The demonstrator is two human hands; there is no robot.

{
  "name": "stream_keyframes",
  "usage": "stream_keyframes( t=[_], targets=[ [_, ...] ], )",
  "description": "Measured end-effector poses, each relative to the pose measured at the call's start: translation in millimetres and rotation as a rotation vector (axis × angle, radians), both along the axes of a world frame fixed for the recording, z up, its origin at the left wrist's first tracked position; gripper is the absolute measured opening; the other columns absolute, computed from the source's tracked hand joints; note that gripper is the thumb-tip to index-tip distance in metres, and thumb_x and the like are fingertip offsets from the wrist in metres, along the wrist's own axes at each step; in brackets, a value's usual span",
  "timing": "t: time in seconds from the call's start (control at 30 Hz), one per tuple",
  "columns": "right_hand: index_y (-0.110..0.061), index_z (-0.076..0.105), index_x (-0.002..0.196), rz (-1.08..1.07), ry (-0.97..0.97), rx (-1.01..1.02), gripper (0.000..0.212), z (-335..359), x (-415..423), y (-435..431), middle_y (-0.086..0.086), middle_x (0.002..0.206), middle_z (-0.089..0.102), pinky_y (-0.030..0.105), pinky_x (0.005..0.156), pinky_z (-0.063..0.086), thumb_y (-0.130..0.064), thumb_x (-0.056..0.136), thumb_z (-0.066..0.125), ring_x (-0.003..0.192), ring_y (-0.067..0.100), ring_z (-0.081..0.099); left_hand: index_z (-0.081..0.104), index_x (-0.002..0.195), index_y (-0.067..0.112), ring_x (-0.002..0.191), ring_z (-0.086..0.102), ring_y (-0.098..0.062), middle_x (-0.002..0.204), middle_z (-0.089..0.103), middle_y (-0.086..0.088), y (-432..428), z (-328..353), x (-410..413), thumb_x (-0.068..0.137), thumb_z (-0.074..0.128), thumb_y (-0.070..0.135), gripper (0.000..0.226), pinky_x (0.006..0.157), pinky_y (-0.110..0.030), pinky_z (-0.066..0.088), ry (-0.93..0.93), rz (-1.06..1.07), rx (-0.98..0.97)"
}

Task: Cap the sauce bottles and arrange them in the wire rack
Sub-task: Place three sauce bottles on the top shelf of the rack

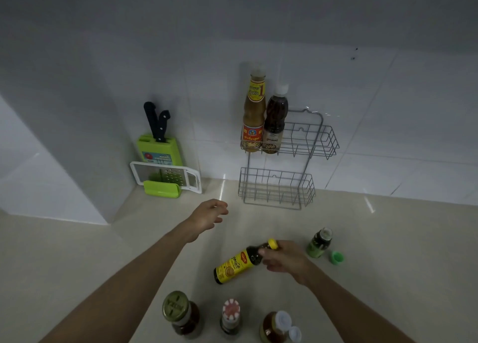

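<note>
Sauce bottle (pixel 236 263) with a yellow cap hangs tilted above the table (pixel 77 265), pinched at the neck by the right hand (pixel 283 261), left hand (pixel 208 214) loosely open, empty; it could slip before reaching the wire rack (pixel 305 146).

Single wide-angle view from head height, looking forward and down over the worktop (pixel 77 252) toward the tiled wall (pixel 388 97). Close to both hands at lower centre; farther from the wire rack (pixel 278 187) against the wall. Edges bowed.
</note>
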State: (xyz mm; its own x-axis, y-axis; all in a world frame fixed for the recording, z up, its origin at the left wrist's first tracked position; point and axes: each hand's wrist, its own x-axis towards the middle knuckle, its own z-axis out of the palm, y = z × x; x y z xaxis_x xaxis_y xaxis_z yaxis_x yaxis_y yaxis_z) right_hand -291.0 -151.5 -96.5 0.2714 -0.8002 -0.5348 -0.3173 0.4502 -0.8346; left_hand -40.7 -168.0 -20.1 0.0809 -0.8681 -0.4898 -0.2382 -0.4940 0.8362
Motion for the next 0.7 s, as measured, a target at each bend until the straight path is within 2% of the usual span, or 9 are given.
stream_keyframes(
  t=[0.07, 0.13, 0.23, 0.33, 0.43, 0.57, 0.6, 0.7],
  targets=[
    [-0.003, 0.065, 0.106, -0.082, -0.114, -0.043, 0.03, 7.0, 12.0, 1.5, 0.018, 0.104, 0.07, 0.032, 0.077, 0.056, -0.019, 0.083, 0.074, 0.086, 0.02, 0.069, 0.06, 0.116, 0.017, 0.109, 0.058, -0.024, 0.127, 0.062, -0.007, -3.0, 0.7, -2.2, 0.096, 0.053, 0.023, 0.022, 0.087, -0.031, 0.043, 0.014, 0.037, -0.023],
    [-0.006, 0.062, 0.106, -0.086, -0.168, -0.142, 0.027, 21.3, 20.3, -6.2, 0.016, 0.109, 0.067, 0.034, 0.081, 0.055, -0.02, 0.085, 0.072, 0.093, 0.021, 0.068, 0.059, 0.12, 0.015, 0.108, 0.055, -0.022, 0.129, 0.059, -0.01, -8.0, 2.8, -5.2, 0.096, 0.053, 0.023, 0.026, 0.089, -0.031, 0.044, 0.003, 0.069, -0.067],
    [-0.012, 0.062, 0.104, -0.074, -0.212, -0.308, 0.017, 56.5, 23.8, -28.4, 0.016, 0.114, 0.06, 0.043, 0.086, 0.058, -0.02, 0.089, 0.067, 0.103, 0.024, 0.066, 0.053, 0.131, 0.015, 0.112, 0.048, -0.018, 0.136, 0.053, -0.01, -18.3, 12.0, -9.7, 0.096, 0.053, 0.025, 0.037, 0.103, -0.037, 0.04, -0.015, 0.112, -0.148],
    [-0.01, 0.059, 0.107, -0.114, -0.228, -0.523, 0.013, 115.9, 13.2, -59.8, 0.014, 0.114, 0.063, 0.044, 0.084, 0.058, -0.015, 0.095, 0.058, 0.104, 0.025, 0.067, 0.041, 0.14, 0.019, 0.123, 0.044, -0.021, 0.145, 0.044, -0.008, -34.0, 35.3, -16.6, 0.097, 0.052, 0.03, 0.046, 0.108, -0.039, 0.034, 0.04, 0.146, -0.224],
    [-0.018, 0.059, 0.105, -0.212, -0.175, -0.814, 0.011, 186.6, -4.1, -92.0, 0.007, 0.109, 0.069, 0.043, 0.085, 0.057, -0.017, 0.096, 0.054, 0.103, 0.023, 0.066, 0.03, 0.146, 0.024, 0.138, 0.036, -0.026, 0.154, 0.033, -0.009, -55.7, 67.1, -25.2, 0.096, 0.051, 0.034, 0.055, 0.114, -0.043, 0.029, 0.082, 0.149, -0.313],
    [-0.015, 0.056, 0.112, -0.351, 0.005, -1.159, 0.019, 255.5, -20.3, -123.7, 0.003, 0.108, 0.069, 0.016, 0.082, 0.051, -0.02, 0.094, 0.053, 0.098, 0.014, 0.065, 0.016, 0.152, 0.027, 0.143, 0.029, -0.025, 0.16, 0.023, -0.004, -80.6, 108.6, -38.9, 0.097, 0.047, 0.039, 0.064, 0.114, -0.043, 0.027, 0.068, 0.091, -0.413],
    [-0.014, 0.055, 0.115, -0.368, 0.046, -1.195, 0.021, 262.7, -22.2, -131.9, 0.002, 0.108, 0.069, 0.014, 0.08, 0.05, -0.02, 0.094, 0.053, 0.098, 0.013, 0.064, 0.014, 0.153, 0.027, 0.143, 0.029, -0.025, 0.16, 0.023, -0.004, -85.8, 116.7, -42.4, 0.098, 0.045, 0.038, 0.065, 0.112, -0.04, 0.027, 0.076, 0.087, -0.428],
    [-0.014, 0.053, 0.117, -0.323, 0.144, -1.202, 0.025, 261.2, -21.2, -155.1, 0.003, 0.108, 0.068, 0.032, 0.083, 0.054, -0.024, 0.095, 0.054, 0.097, 0.017, 0.064, 0.011, 0.155, 0.022, 0.141, 0.032, -0.024, 0.159, 0.026, -0.005, -95.3, 133.4, -53.7, 0.101, 0.04, 0.039, 0.063, 0.107, -0.036, 0.028, 0.125, 0.078, -0.434]
  ],
)
